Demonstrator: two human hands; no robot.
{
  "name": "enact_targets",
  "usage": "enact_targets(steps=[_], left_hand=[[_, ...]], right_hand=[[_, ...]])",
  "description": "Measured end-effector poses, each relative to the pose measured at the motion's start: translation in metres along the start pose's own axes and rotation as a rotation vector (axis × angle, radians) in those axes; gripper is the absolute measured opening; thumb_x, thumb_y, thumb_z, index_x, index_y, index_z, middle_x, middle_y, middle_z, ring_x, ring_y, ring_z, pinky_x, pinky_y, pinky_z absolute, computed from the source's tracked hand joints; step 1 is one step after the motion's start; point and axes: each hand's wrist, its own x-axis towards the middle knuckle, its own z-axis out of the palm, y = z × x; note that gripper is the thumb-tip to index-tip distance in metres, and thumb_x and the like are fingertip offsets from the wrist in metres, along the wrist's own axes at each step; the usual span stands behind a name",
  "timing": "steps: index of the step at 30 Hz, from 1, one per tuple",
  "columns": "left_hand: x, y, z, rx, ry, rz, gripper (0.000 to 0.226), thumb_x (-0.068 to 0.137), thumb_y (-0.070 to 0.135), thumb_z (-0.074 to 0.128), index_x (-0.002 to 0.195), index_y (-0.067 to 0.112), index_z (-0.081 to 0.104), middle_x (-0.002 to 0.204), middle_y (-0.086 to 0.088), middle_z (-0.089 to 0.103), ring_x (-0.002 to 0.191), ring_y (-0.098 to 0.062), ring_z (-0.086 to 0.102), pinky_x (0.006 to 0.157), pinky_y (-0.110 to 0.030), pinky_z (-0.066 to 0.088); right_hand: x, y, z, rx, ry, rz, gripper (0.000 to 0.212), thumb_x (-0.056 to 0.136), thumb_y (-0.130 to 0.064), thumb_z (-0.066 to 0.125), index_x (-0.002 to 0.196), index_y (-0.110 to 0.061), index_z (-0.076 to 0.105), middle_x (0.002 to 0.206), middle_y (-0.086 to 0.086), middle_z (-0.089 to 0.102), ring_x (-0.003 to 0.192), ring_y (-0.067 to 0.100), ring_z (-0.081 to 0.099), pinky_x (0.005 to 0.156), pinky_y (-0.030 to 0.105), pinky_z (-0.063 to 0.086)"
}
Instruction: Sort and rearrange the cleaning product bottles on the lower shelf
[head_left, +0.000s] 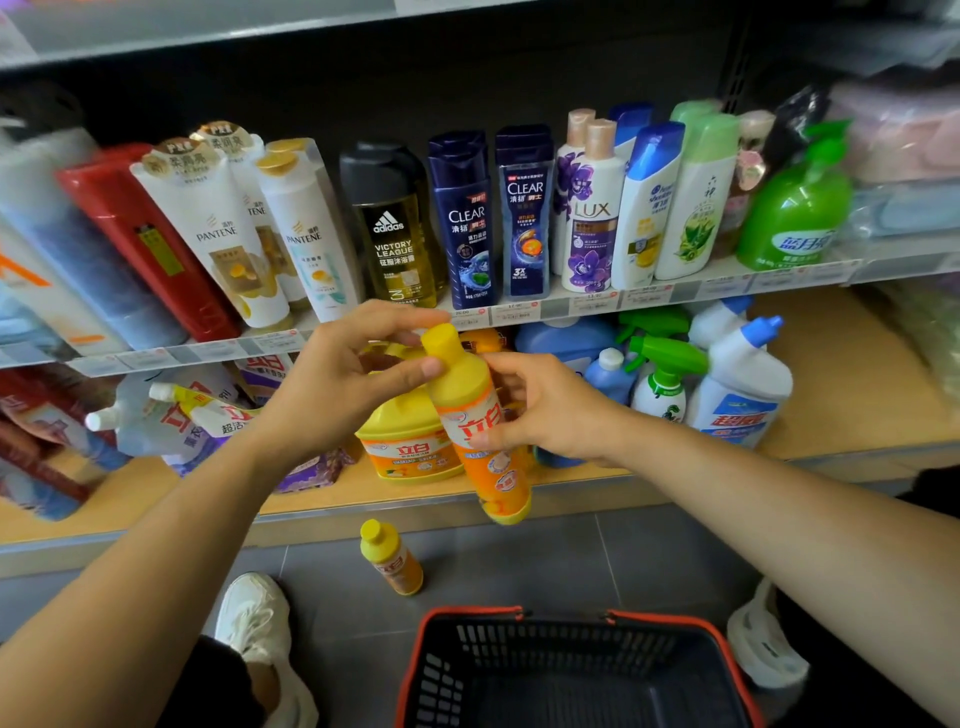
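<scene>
- My right hand (545, 410) curls round the middle of the orange bottle (480, 415) — my left hand (332, 384) pinches its yellow cap (441, 340).
- The bottle is nearly upright, cap up, just off the front edge of the lower shelf (841, 374).

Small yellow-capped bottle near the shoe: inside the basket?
No, the small bottle stands on the floor tiles, outside the basket.
</scene>
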Motion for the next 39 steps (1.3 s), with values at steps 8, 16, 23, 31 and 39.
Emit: enact_targets(steps=[8, 16, 23, 31, 39], left_hand=[[0.0, 0.011, 0.009, -0.253, -0.042, -0.062, 0.04, 0.089, 0.028, 0.069, 0.128, 0.019, 0.066, 0.116, -0.011, 0.074, 0.114, -0.031, 0.068, 0.096, -0.049, 0.057], [-0.001, 0.008, 0.021, -0.073, 0.304, -0.036, 0.029, 0.084, 0.039, 0.077, 0.112, 0.033, 0.071, 0.093, 0.009, 0.073, 0.083, -0.01, 0.066, 0.077, -0.036, 0.061], [-0.004, 0.005, 0.013, -0.124, 0.134, -0.009, 0.036, 0.094, 0.028, 0.066, 0.13, 0.032, 0.067, 0.111, 0.005, 0.076, 0.103, -0.015, 0.073, 0.079, -0.027, 0.061], [-0.01, 0.01, 0.015, -0.173, 0.171, -0.037, 0.03, 0.099, 0.034, 0.055, 0.121, 0.023, 0.072, 0.107, 0.002, 0.077, 0.1, -0.017, 0.072, 0.075, -0.029, 0.061], [-0.015, 0.011, 0.013, -0.146, 0.203, 0.017, 0.022, 0.093, 0.024, 0.068, 0.114, 0.024, 0.075, 0.107, 0.008, 0.078, 0.098, -0.01, 0.073, 0.077, -0.023, 0.059]], right_hand=[[-0.004, -0.005, 0.004, 0.22, -0.133, 0.073, 0.06, 0.078, 0.006, 0.077, 0.125, -0.027, 0.061, 0.122, 0.005, 0.07, 0.117, 0.023, 0.065, 0.101, 0.044, 0.053], [-0.004, -0.004, 0.025, 0.115, 0.17, 0.047, 0.054, 0.072, -0.024, 0.089, 0.119, -0.023, 0.061, 0.117, 0.002, 0.07, 0.109, 0.023, 0.066, 0.094, 0.052, 0.055], [-0.005, -0.004, 0.012, 0.192, 0.082, 0.044, 0.044, 0.079, -0.017, 0.083, 0.115, -0.036, 0.065, 0.124, 0.0, 0.07, 0.118, 0.019, 0.063, 0.103, 0.05, 0.051], [-0.007, -0.006, 0.012, 0.192, -0.001, 0.039, 0.044, 0.079, -0.016, 0.082, 0.112, -0.041, 0.068, 0.123, -0.002, 0.07, 0.118, 0.018, 0.064, 0.104, 0.046, 0.051], [-0.004, -0.003, 0.014, 0.161, 0.015, 0.027, 0.052, 0.078, -0.015, 0.084, 0.123, -0.035, 0.065, 0.124, -0.003, 0.07, 0.12, 0.02, 0.062, 0.103, 0.053, 0.05]])
